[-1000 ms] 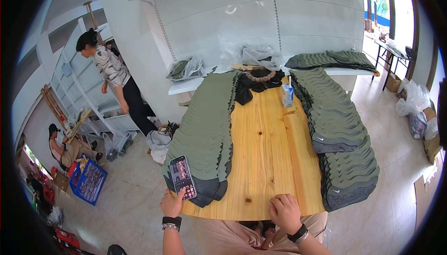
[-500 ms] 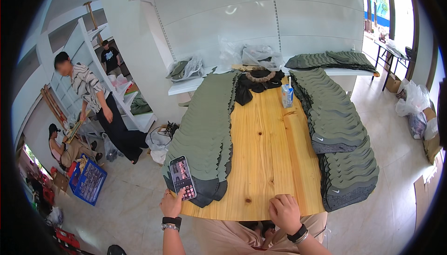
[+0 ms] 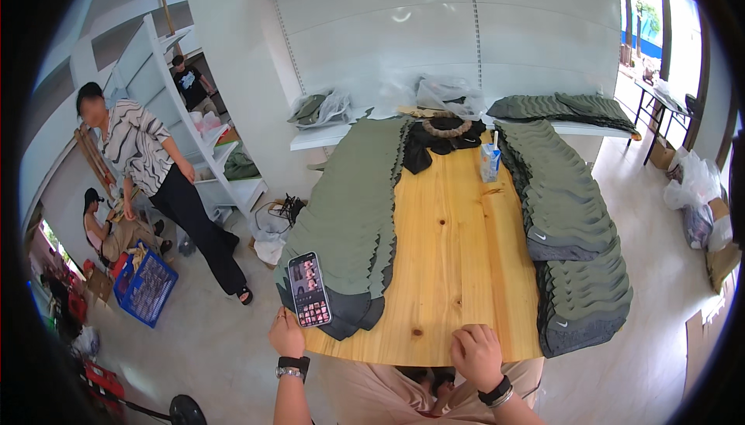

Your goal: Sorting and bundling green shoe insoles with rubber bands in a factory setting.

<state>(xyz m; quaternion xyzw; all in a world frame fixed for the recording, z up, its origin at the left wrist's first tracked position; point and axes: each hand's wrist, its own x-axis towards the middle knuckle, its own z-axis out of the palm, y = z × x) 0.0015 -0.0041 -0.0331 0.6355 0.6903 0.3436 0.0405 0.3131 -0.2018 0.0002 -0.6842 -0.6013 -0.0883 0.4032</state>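
Note:
My left hand (image 3: pixel 287 335) is at the near left corner of the wooden table (image 3: pixel 434 270), its fingers curled in beside a phone (image 3: pixel 309 288). The phone lies face up, its screen lit with small pictures, on a long overlapping row of green cut pieces (image 3: pixel 349 192) with dark grey ends. My right hand (image 3: pixel 476 354) rests at the table's near edge, fingers bent inward and nothing visible in them. Two more overlapping stacks of wavy-edged green pieces, a far stack (image 3: pixel 566 200) and a near stack (image 3: pixel 586 305), run along the right side, each with a dark speckled end.
A drink carton (image 3: pixel 490 163) with a straw and a black cloth item (image 3: pixel 442 138) stand toward the table's far end. Behind is a white shelf (image 3: pixel 314 139) with plastic bags and more green pieces (image 3: pixel 563 108). A person (image 3: pixel 140 146) stands left near a blue crate (image 3: pixel 146 285).
My left hand has drawn back from the phone's lower screen to its left side. The person in the striped top has turned and shifted nearer. The view has shifted slightly; my right hand stays put.

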